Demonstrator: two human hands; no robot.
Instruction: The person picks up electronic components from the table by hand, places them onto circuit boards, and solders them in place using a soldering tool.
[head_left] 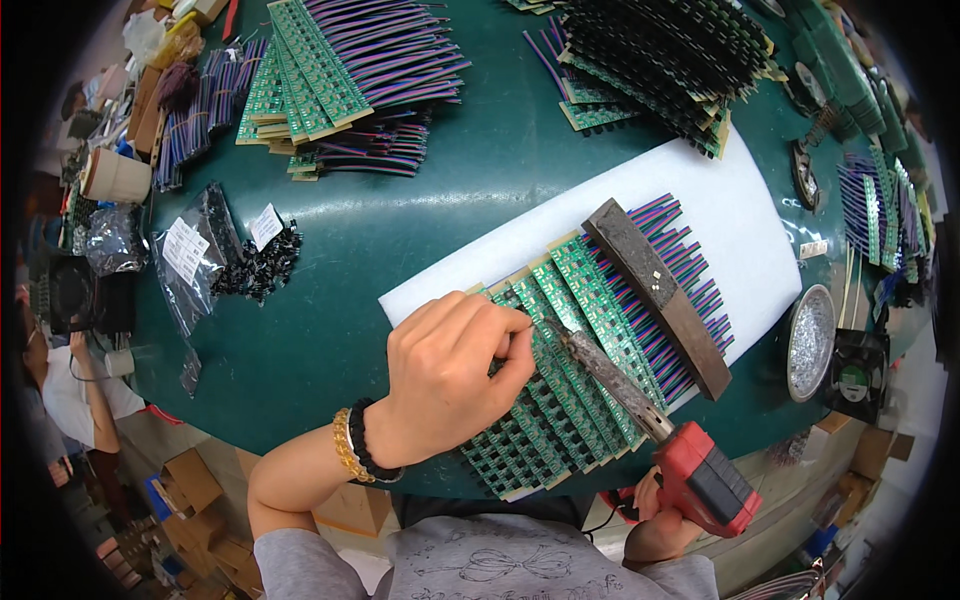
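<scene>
Green circuit boards (592,290) lie overlapped in a slanting row on a white foam sheet (745,215). Black parts cover the nearer boards, and purple, blue and red wires trail from the far side. A dark heavy bar (655,290) rests across those wires. Over the boards, my left hand (455,365) is closed in a pinch; whatever its fingertips hold is too small to make out. My right hand (662,525) grips a red and black soldering gun (708,480). Its worn metal barrel slants up left, the tip close to my left fingertips at the boards.
Stacks of wired boards (315,70) and black-studded boards (660,70) occupy the far table. At left lie a pile of small black parts (262,262) and a clear bag (190,255). A round metal dish (810,343) and a fan (858,370) stand at right.
</scene>
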